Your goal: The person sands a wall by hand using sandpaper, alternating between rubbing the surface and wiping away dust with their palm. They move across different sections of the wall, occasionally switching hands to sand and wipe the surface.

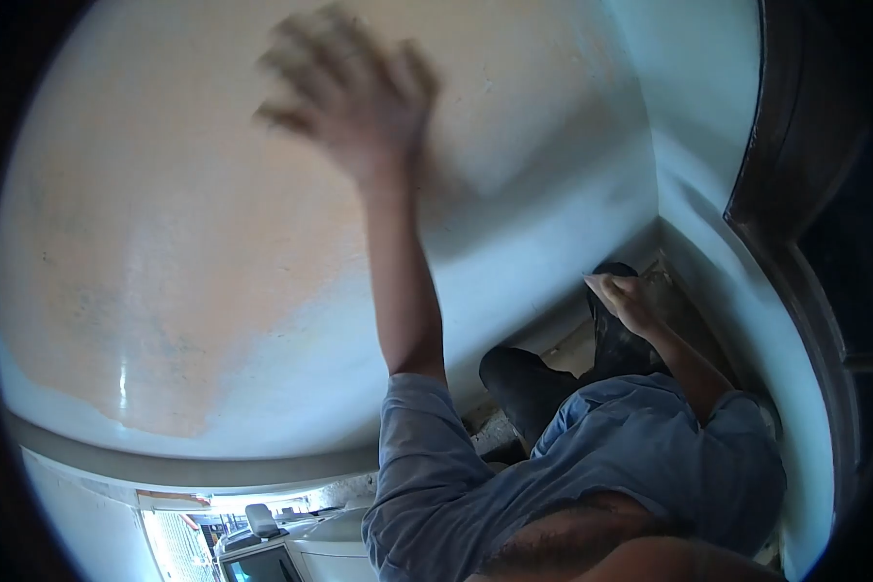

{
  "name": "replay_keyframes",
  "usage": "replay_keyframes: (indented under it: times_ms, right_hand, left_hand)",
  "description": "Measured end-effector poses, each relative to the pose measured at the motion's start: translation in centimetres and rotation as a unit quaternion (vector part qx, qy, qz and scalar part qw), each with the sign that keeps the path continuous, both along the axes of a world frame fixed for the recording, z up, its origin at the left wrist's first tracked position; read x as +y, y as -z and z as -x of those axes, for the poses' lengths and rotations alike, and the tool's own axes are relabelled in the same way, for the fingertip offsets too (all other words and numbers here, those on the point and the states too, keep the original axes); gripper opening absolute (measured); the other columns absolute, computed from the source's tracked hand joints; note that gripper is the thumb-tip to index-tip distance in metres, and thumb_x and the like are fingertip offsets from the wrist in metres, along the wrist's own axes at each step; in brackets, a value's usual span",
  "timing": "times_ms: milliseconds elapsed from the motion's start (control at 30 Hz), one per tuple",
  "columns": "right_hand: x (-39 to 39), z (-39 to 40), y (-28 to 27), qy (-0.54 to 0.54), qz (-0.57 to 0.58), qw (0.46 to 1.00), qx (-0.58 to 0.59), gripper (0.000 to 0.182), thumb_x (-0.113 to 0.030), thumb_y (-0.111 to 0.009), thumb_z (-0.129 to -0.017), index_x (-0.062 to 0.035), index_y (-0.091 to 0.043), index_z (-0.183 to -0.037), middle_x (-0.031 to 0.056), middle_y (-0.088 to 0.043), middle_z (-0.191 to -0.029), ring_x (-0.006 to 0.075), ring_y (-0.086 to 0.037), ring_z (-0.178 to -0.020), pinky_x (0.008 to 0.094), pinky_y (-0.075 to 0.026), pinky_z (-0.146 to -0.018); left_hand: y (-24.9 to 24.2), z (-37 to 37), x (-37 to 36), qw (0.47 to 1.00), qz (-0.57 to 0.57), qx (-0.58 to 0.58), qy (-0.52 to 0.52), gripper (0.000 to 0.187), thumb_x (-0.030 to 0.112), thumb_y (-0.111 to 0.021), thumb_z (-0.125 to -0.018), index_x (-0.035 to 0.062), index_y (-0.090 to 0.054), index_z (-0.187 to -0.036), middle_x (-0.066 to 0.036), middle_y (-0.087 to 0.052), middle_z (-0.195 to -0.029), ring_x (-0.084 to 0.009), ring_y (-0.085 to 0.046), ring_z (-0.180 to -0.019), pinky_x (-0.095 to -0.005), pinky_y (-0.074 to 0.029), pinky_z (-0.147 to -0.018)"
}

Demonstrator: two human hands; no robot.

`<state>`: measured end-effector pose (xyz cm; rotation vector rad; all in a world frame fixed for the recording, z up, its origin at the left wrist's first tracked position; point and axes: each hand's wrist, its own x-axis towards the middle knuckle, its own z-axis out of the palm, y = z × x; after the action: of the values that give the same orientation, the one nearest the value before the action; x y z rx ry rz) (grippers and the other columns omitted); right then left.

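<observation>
My left hand (349, 97) is raised to the wall (514, 145) with its fingers spread, smeared by motion. It lies over a large peach-coloured patch (194, 233) that is surrounded by pale blue paint. Nothing shows between those fingers. Lower down on the right, my right hand (626, 301) is by my knee in dark trousers (611, 339). Its fingers are loosely extended and no object shows in it.
A pale blue side wall (708, 107) meets the patched wall at a corner on the right. Beyond it stands a dark wooden frame (795, 194). At lower left, a vehicle (330, 548) shows outside past a ledge (213, 470).
</observation>
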<state>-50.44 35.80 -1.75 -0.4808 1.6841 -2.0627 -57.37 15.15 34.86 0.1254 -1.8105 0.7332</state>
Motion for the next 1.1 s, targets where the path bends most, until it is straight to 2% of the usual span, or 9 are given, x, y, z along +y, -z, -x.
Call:
replay_keyframes:
  times_ms: [133, 200, 300, 333, 467, 767, 833, 933, 1100]
  right_hand:
    - [-2.2, -1.1, 2.1, 0.014, 0.012, 0.999, 0.028, 0.044, -0.033, -0.045, -0.104, 0.0038, -0.066, -0.116, -0.0009, -0.064, -0.079, 0.0036, -0.053, -0.070, 0.0238, -0.043, -0.061]
    - [-1.1, -2.8, 2.8, 0.016, -0.004, 1.000, 0.025, 0.046, -0.036, -0.046, -0.103, 0.0028, -0.068, -0.112, -0.0032, -0.061, -0.072, 0.0030, -0.050, -0.065, 0.0248, -0.041, -0.057]
    - [-0.1, -4.9, 6.0, 0.075, -0.064, 0.991, 0.093, 0.051, -0.043, -0.049, -0.100, 0.0037, -0.063, -0.084, 0.0056, -0.043, -0.054, 0.0080, -0.041, -0.055, 0.0340, -0.037, -0.052]
    - [0.9, -5.0, 6.2, 0.082, -0.064, 0.990, 0.092, 0.051, -0.043, -0.049, -0.100, 0.0037, -0.063, -0.084, 0.0056, -0.043, -0.054, 0.0080, -0.041, -0.055, 0.0340, -0.037, -0.052]
    - [3.8, -5.2, 8.2, 0.035, -0.179, 0.982, 0.054, 0.049, -0.032, -0.050, -0.100, 0.0031, -0.049, -0.067, 0.0003, -0.038, -0.058, 0.0056, -0.038, -0.062, 0.0338, -0.033, -0.053]
    - [-2.7, -4.3, 3.2, -0.015, -0.063, 0.990, 0.123, 0.044, -0.034, -0.047, -0.102, 0.0025, -0.067, -0.089, -0.0019, -0.050, -0.055, 0.0063, -0.047, -0.055, 0.0276, -0.039, -0.051]
    - [-4.6, -4.1, 4.6, 0.039, 0.030, 0.977, 0.207, 0.043, -0.033, -0.047, -0.102, 0.0020, -0.068, -0.091, -0.0018, -0.049, -0.054, 0.0066, -0.046, -0.053, 0.0286, -0.037, -0.049]
    - [-2.7, -5.3, 2.1, -0.081, -0.106, 0.985, 0.107, 0.042, -0.031, -0.046, -0.102, 0.0016, -0.069, -0.089, 0.0000, -0.050, -0.053, 0.0078, -0.047, -0.053, 0.0313, -0.038, -0.049]
    - [-1.3, -8.2, 4.2, -0.128, -0.152, 0.978, 0.071, 0.044, -0.030, -0.047, -0.100, 0.0017, -0.063, -0.074, 0.0056, -0.050, -0.051, 0.0093, -0.046, -0.051, 0.0342, -0.037, -0.048]
  left_hand:
    - [9.2, 4.1, 3.1, 0.950, 0.048, -0.230, 0.206, 0.056, 0.042, -0.052, -0.093, 0.0120, -0.047, -0.140, -0.016, -0.043, -0.147, -0.0376, -0.032, -0.140, -0.0646, 0.000, -0.114]
    - [13.1, 2.6, 4.0, 0.853, 0.000, -0.490, 0.180, 0.047, 0.036, -0.064, -0.087, 0.0158, -0.058, -0.129, -0.009, -0.057, -0.134, -0.0353, -0.053, -0.122, -0.0588, -0.024, -0.112]
    - [12.5, -2.4, 2.9, 0.781, -0.264, -0.406, 0.394, 0.028, 0.030, -0.067, -0.083, 0.0112, -0.069, -0.103, -0.011, -0.070, -0.103, -0.0322, -0.062, -0.109, -0.0544, -0.032, -0.110]
    - [11.2, -4.3, -0.5, 0.881, -0.141, -0.266, 0.365, 0.029, 0.024, -0.071, -0.081, 0.0082, -0.068, -0.105, -0.014, -0.068, -0.108, -0.0337, -0.061, -0.110, -0.0523, -0.043, -0.100]
    - [1.0, -9.8, -4.5, 0.966, -0.091, 0.223, 0.099, 0.064, 0.053, -0.044, -0.095, 0.0043, -0.051, -0.137, -0.029, -0.035, -0.148, -0.0513, -0.021, -0.140, -0.0671, -0.025, -0.107]
    - [13.2, -1.0, 0.5, 0.959, 0.027, -0.272, 0.081, 0.062, 0.044, -0.060, -0.089, 0.0247, -0.041, -0.145, -0.006, -0.021, -0.160, -0.0359, -0.008, -0.148, -0.0713, 0.002, -0.110]
    - [16.9, -2.6, 1.3, 0.819, -0.137, -0.428, 0.357, 0.056, 0.040, -0.069, -0.084, 0.0179, -0.056, -0.134, -0.008, -0.036, -0.153, -0.0348, -0.031, -0.141, -0.0613, -0.016, -0.114]
    - [18.9, -6.3, 4.0, 0.158, -0.560, -0.291, 0.759, 0.081, 0.053, -0.056, -0.091, 0.0081, -0.025, -0.152, -0.018, -0.031, -0.154, -0.0354, -0.035, -0.140, -0.0548, -0.038, -0.106]
    - [17.7, -10.6, 4.0, 0.003, -0.571, -0.094, 0.816, 0.084, 0.063, -0.037, -0.095, 0.0061, -0.016, -0.153, -0.022, -0.027, -0.155, -0.0400, -0.037, -0.137, -0.0574, -0.036, -0.106]
